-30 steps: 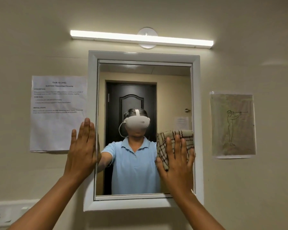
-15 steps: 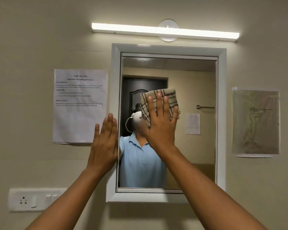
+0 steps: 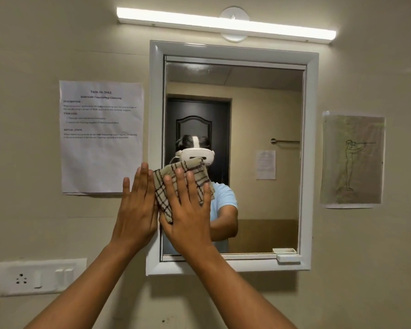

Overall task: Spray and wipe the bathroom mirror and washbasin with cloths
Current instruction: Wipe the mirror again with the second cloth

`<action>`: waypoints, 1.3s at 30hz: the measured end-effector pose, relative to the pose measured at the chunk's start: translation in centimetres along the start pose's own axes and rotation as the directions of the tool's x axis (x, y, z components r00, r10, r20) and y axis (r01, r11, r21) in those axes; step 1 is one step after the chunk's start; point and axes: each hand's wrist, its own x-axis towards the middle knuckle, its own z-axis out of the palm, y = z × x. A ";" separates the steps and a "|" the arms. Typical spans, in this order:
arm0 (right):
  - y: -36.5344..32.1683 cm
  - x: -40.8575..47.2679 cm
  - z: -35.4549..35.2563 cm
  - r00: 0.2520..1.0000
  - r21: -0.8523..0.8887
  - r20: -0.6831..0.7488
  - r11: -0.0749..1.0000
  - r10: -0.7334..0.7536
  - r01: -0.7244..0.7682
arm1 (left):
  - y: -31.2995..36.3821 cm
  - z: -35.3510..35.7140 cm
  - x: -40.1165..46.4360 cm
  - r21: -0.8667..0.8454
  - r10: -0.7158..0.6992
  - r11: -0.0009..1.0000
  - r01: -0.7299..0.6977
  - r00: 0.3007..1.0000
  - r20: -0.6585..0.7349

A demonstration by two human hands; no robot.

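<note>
Cloth: a beige cloth (image 3: 179, 186) with dark brown check lines lies flat against the glass at the lower left part of the mirror, a little left of the middle of the frame.
Right hand: the right hand (image 3: 188, 211) presses the cloth on the glass with straight, slightly spread fingers; it does not curl round the cloth.
Left hand: the left hand (image 3: 136, 210) is flat with straight fingers held together, and it rests on the left side of the white frame and the wall just beside it. It holds nothing. Its thumb side is just beside the edge of the cloth.
Mirror: the mirror (image 3: 266, 110) in a white frame (image 3: 310, 162) hangs on the wall in the middle of the picture. The glass reflects a person in a light blue shirt, a dark door and a towel bar.
Small tray: a white tray (image 3: 288, 257) sits on the lower right corner of the frame.
Light: a long lamp (image 3: 226, 23) shines above the mirror, at the top of the picture.
Left wall: a printed sheet (image 3: 101, 150) hangs left of the mirror; a white switch plate (image 3: 42, 276) is at the lower left.
Right wall: a paper with a line drawing (image 3: 352, 160) of a standing figure hangs right of the mirror.
</note>
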 end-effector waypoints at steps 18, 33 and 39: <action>15.5 0.1 -6.2 1.000 -0.148 -0.027 0.989 0.009 -0.013 | 1.9 0.2 -1.6 0.112 -0.016 0.994 0.012 0.999 0.029; 14.7 -9.5 -3.6 0.894 -0.071 -0.059 0.891 0.444 -0.448 | 3.3 0.2 -3.2 0.125 -0.133 0.984 0.123 0.989 0.072; 11.3 -8.7 -2.2 0.886 -0.050 -0.036 0.885 0.462 -0.463 | 2.3 0.5 -4.2 0.098 -0.106 0.991 0.095 0.988 0.116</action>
